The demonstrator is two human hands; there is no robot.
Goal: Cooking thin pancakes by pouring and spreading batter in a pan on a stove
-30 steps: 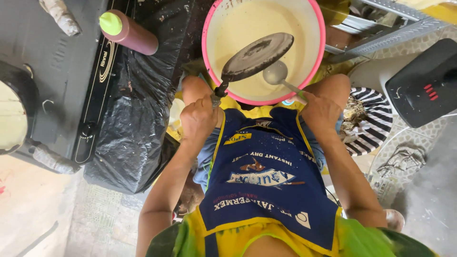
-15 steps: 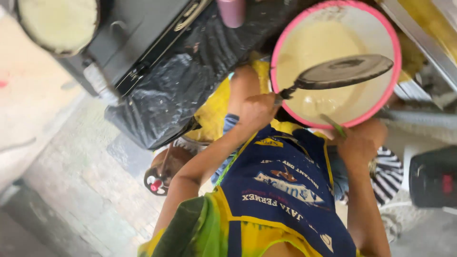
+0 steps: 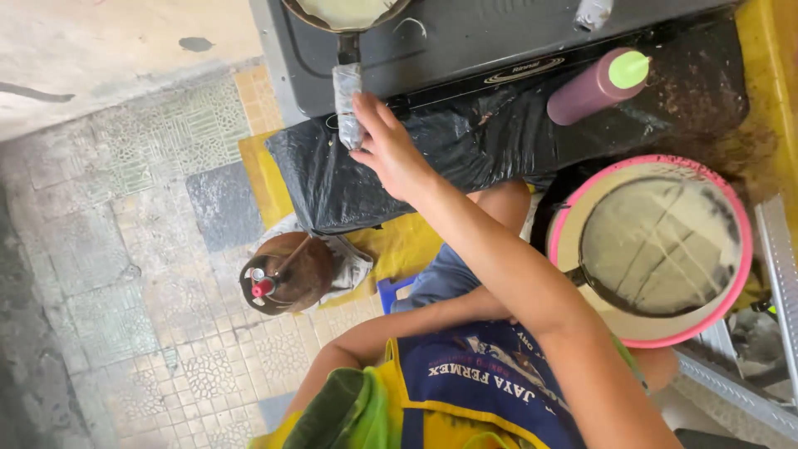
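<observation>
My right hand (image 3: pixel 389 154) reaches across to the black stove (image 3: pixel 465 41), fingers spread and resting on the wrapped handle (image 3: pixel 347 91) of a pan (image 3: pixel 345 10) that holds pale batter. My left forearm (image 3: pixel 416 320) runs under the right arm, and its hand is hidden there, close to the handle of a dark round pan (image 3: pixel 657 245). That pan, coated with streaked batter, lies tilted in a pink-rimmed bowl (image 3: pixel 723 316) of cream batter by my knee.
A purple bottle with a green cap (image 3: pixel 594 87) lies on black plastic sheeting (image 3: pixel 465 150) in front of the stove. A brown gas canister with a red valve (image 3: pixel 287 273) stands on the tiled floor (image 3: pixel 150 274) at left. A metal rack (image 3: pixel 777 249) runs along the right edge.
My view has swung left and toward the stove. The right hand left the bowl and moved up to the stove pan's handle. The dark pan now rests in the batter bowl.
</observation>
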